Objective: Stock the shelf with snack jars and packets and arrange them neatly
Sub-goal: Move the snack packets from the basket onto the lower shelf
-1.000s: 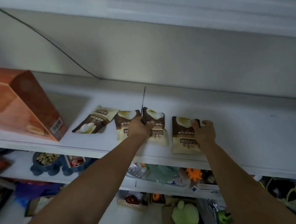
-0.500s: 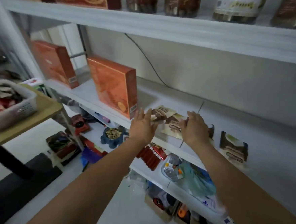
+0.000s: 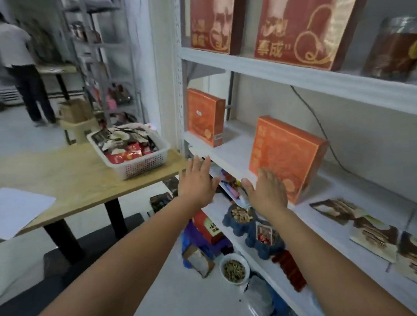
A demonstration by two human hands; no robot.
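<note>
From the head camera, both bare arms reach toward a white shelf (image 3: 229, 154). The left hand (image 3: 198, 183) hangs in the air just off the shelf's front edge, fingers straight and together, holding nothing. The right hand (image 3: 266, 193) is likewise flat and holds nothing, its fingers pointing up in front of the lower corner of the nearer orange box (image 3: 291, 152); whether it touches the box cannot be told. A second orange box (image 3: 204, 116) stands upright further along the same shelf, well apart from the first. To the right of the nearer box, three brown-and-cream snack packets (image 3: 374, 237) lie flat in a row on the shelf (the print on them is too blurred to read). More packets (image 3: 125, 144), dark ones and red ones, are heaped in a white basket (image 3: 141, 166) at the near corner of a wooden table (image 3: 68, 177), left of the shelf; a white sheet of paper (image 3: 11, 211) lies at the table's other end. On the shelf above stand two tall red boxes (image 3: 309, 20) and, to their right, a glass jar (image 3: 397, 48) with dark contents. On the shelf below, a blue dish (image 3: 238, 217) holds nuts. In the background a person (image 3: 15, 60) stands facing away.
</note>
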